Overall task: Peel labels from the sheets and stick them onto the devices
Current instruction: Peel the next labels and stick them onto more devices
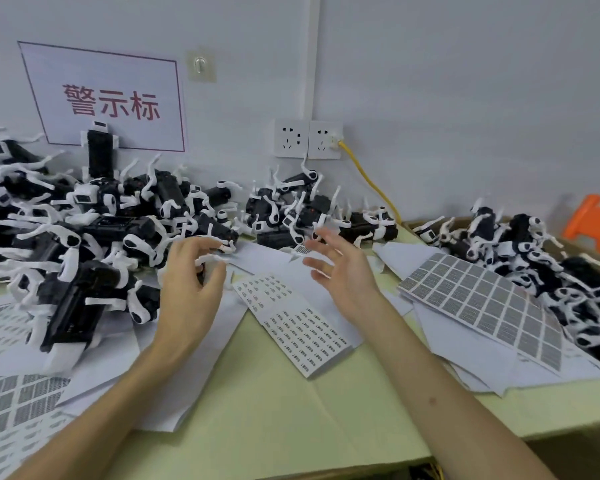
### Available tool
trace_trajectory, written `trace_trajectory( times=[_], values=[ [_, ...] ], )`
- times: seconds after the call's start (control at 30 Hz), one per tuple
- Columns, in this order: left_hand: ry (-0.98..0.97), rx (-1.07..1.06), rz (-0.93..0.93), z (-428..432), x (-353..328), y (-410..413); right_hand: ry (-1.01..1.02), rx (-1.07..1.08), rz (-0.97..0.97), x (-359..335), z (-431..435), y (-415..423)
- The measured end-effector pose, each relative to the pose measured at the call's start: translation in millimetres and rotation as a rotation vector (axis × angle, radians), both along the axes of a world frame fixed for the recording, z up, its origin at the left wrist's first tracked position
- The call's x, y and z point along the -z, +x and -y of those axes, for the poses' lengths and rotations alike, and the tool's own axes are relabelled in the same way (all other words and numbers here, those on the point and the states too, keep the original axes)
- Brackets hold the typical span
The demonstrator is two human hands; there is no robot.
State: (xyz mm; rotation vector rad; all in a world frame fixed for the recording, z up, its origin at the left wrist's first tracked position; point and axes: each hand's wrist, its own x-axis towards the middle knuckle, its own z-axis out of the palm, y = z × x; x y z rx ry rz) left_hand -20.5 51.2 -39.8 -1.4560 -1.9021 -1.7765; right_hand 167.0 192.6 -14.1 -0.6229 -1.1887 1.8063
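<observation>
A: What is the biggest worry here?

B: The crowded table [291, 410]. The pile of devices [84, 237] on the left hangs over loose paper, and a nudge from the forearm could tip some onto the sheets.

A: And the sheets?

B: The small-label sheet [298, 323] lies between the hands on slippery backing paper. Peeling it unpinned could drag it away. The grid sheet [482, 299] lies to the right, just beside the second heap [516, 244].

A: The hands?

B: The right hand [347, 271] has a wide grip, fingers spread, holding nothing. The left hand [187, 292] has a narrow, curled grip at the pile's edge. Whether it pinches a label or a device, I cannot tell.

A: And the smallest risk?

B: A peeled label could fold onto itself or land crooked.
</observation>
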Motion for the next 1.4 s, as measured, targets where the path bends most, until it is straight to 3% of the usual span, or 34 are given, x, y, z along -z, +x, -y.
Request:
trace_trajectory(
  times=[0.17, 0.23, 0.33, 0.43, 0.5, 0.77, 1.03, 1.17, 1.4],
  values=[
    [0.051, -0.299, -0.325, 7, -10, -6, 0.081, -0.011, 0.077, 1, 7, -2],
    [0.024, -0.377, -0.348, 10, -16, -12, 0.086, -0.018, 0.082, 1, 5, -2],
    [-0.234, -0.361, -0.299, 11, -18, -30, 0.097, -0.039, 0.078, 3, 3, -3],
    [-0.520, -0.480, -0.474, 7, -5, -43, 0.106, -0.047, 0.085, 6, 2, -5],
    [-0.576, -0.544, -0.552, 4, 0, -45, 0.108, -0.054, 0.091, 6, 2, -6],
    [-0.511, -0.516, -0.499, 0, 1, -52, 0.163, -0.059, 0.150, 9, 3, -7],
    [-0.252, -0.359, -0.541, 3, -6, -37, 0.230, 0.002, 0.195, 11, 2, -7],
    [-0.179, -0.167, -0.426, 7, -9, -29, 0.275, 0.036, 0.241, 10, 5, -7],
    [0.090, -0.078, -0.359, 11, -13, -21, 0.323, 0.075, 0.256, 9, 12, -9]
  ],
)
